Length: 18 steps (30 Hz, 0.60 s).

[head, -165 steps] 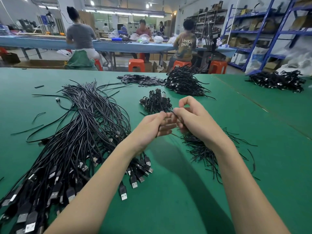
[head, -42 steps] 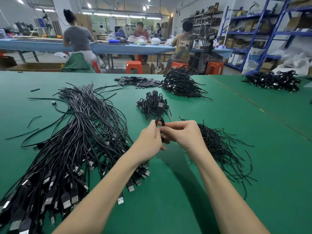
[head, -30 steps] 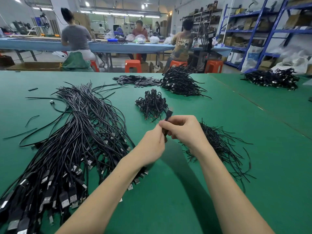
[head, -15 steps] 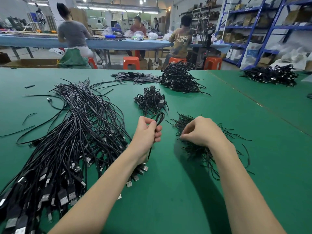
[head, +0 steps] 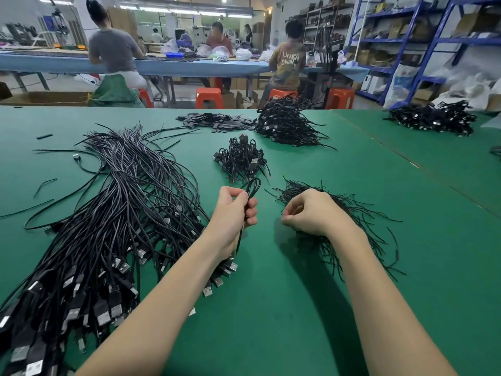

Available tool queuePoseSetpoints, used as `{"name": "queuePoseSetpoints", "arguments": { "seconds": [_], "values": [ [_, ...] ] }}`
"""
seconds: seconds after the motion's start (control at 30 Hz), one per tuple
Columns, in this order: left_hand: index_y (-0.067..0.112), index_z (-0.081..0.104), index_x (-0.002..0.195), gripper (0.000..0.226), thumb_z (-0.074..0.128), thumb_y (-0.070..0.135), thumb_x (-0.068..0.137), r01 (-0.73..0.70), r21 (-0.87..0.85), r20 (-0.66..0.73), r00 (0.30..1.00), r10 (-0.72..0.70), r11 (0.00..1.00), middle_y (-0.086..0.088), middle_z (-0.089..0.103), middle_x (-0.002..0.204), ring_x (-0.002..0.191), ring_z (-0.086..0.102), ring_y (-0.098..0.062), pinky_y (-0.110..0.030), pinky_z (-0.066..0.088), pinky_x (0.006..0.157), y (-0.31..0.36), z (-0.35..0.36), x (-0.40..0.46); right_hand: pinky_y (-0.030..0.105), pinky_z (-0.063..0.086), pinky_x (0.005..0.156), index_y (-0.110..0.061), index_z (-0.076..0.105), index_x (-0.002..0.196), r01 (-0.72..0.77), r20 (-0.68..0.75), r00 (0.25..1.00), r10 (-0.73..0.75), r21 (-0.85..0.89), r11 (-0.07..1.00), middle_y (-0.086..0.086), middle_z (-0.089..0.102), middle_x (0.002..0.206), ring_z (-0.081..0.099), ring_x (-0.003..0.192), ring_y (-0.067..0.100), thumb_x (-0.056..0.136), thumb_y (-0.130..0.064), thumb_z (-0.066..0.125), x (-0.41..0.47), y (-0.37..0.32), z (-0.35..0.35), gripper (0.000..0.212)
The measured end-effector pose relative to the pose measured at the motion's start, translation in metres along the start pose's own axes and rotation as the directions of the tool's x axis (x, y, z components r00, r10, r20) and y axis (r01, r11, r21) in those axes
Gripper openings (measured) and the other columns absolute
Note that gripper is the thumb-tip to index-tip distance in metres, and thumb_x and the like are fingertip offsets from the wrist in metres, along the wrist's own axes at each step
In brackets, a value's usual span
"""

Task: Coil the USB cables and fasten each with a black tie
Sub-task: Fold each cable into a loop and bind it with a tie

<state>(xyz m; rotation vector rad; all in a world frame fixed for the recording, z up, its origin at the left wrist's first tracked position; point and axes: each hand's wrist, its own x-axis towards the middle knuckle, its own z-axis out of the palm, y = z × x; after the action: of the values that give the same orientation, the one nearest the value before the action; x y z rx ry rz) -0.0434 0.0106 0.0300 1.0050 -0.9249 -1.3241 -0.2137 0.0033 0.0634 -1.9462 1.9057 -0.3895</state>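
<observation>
On the wide green table (head: 298, 308) a big heap of long loose black USB cables (head: 113, 213) lies to your left, a flat pile of thin black wire ties (head: 349, 213) lies under your right hand, and a small pile of coiled, tied black cables (head: 241, 158) sits just past both. Your left hand (head: 230, 215) grips one folded black cable (head: 252, 187), its loop sticking up above your fist. Your right hand (head: 309, 213) rests on the ties with fingers curled; you may be pinching one, but I cannot tell.

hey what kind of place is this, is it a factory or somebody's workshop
Most likely a small factory's cable assembly floor. A big pile of loose USB cables lies on a long green table, other workers sit on stools at a second bench, and blue storage racks hold boxes.
</observation>
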Motion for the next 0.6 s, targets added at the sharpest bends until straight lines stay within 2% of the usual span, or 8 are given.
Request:
{"name": "queuePoseSetpoints", "arguments": {
  "seconds": [0.1,0.2,0.3,0.37,0.43,0.47,0.53,0.6],
  "values": [
    [0.015,0.035,0.096,0.013,0.035,0.005,0.104,0.002,0.003,-0.005,1.000,-0.002,1.000,-0.001,0.049,0.070,0.051,0.038,-0.008,-0.020,0.033,0.046,0.000,-0.001,0.001,0.019,0.046,0.058,-0.027,0.071,0.079,0.031,-0.079,0.997,-0.020,0.137,0.990,-0.012,0.068,0.075,0.060,0.066,0.003,0.087,-0.027,0.066,0.003,-0.003,-0.004,0.010],
    [0.015,0.035,0.096,0.013,0.035,0.005,0.104,0.005,0.030,0.002,1.000,-0.005,1.000,-0.001,0.050,0.070,0.051,0.039,-0.008,-0.020,0.034,0.046,-0.001,-0.002,0.002,0.032,0.060,0.072,-0.023,0.070,0.084,0.052,-0.219,0.974,0.052,0.446,0.893,-0.007,0.071,0.078,0.066,0.064,0.012,0.087,-0.024,0.063,0.001,-0.007,-0.008,0.008],
    [0.015,0.035,0.096,0.013,0.035,0.005,0.104,0.003,0.048,0.009,1.000,-0.004,0.999,-0.001,0.050,0.071,0.052,0.039,-0.009,-0.020,0.034,0.046,-0.001,-0.002,0.001,0.031,0.058,0.070,-0.020,0.068,0.090,0.207,-0.453,0.889,0.061,0.518,0.830,-0.007,0.070,0.086,0.069,0.070,0.016,0.094,-0.020,0.063,-0.002,-0.007,-0.013,0.006],
    [0.015,0.036,0.096,0.012,0.036,0.005,0.104,0.002,0.056,0.011,1.000,-0.003,0.998,-0.001,0.050,0.071,0.052,0.039,-0.009,-0.020,0.034,0.047,-0.001,-0.002,0.001,0.026,0.057,0.065,-0.012,0.064,0.095,0.368,-0.486,0.873,0.041,0.712,0.599,-0.001,0.069,0.091,0.070,0.071,0.014,0.100,-0.013,0.061,-0.004,-0.013,-0.016,0.006],
    [0.015,0.036,0.096,0.013,0.036,0.006,0.104,-0.003,0.066,0.010,1.000,0.003,0.998,-0.001,0.051,0.071,0.052,0.039,-0.009,-0.020,0.034,0.047,-0.001,0.000,0.000,0.023,0.058,0.070,-0.007,0.063,0.097,0.439,-0.452,0.892,-0.027,0.850,0.291,0.004,0.069,0.092,0.071,0.077,0.014,0.102,-0.007,0.058,-0.006,-0.024,-0.015,0.007],
    [0.015,0.037,0.095,0.013,0.037,0.006,0.104,-0.012,0.072,0.007,1.000,0.012,0.997,-0.001,0.051,0.071,0.052,0.039,-0.008,-0.020,0.033,0.047,-0.001,0.001,0.000,0.024,0.058,0.074,-0.005,0.062,0.098,0.448,-0.444,0.893,-0.069,0.869,0.210,0.004,0.070,0.091,0.072,0.080,0.016,0.102,-0.004,0.057,-0.006,-0.030,-0.012,0.007],
    [0.015,0.037,0.095,0.013,0.037,0.007,0.105,-0.044,0.095,0.004,0.999,0.044,0.995,-0.001,0.052,0.070,0.051,0.040,-0.007,-0.020,0.033,0.047,-0.001,0.004,0.000,0.029,0.060,0.081,0.000,0.061,0.099,0.457,-0.436,0.888,-0.149,0.871,0.180,0.008,0.072,0.092,0.073,0.086,0.020,0.101,0.000,0.057,-0.007,-0.040,0.000,0.005],
    [0.015,0.038,0.095,0.012,0.038,0.008,0.105,-0.084,0.127,0.012,0.996,0.083,0.988,0.000,0.053,0.071,0.050,0.041,-0.005,-0.019,0.033,0.047,0.001,0.006,-0.001,0.041,0.061,0.087,-0.003,0.060,0.097,0.466,-0.419,0.882,-0.215,0.843,0.271,0.012,0.072,0.094,0.073,0.087,0.023,0.099,0.003,0.057,-0.008,-0.046,0.013,0.007]
  ]
}}
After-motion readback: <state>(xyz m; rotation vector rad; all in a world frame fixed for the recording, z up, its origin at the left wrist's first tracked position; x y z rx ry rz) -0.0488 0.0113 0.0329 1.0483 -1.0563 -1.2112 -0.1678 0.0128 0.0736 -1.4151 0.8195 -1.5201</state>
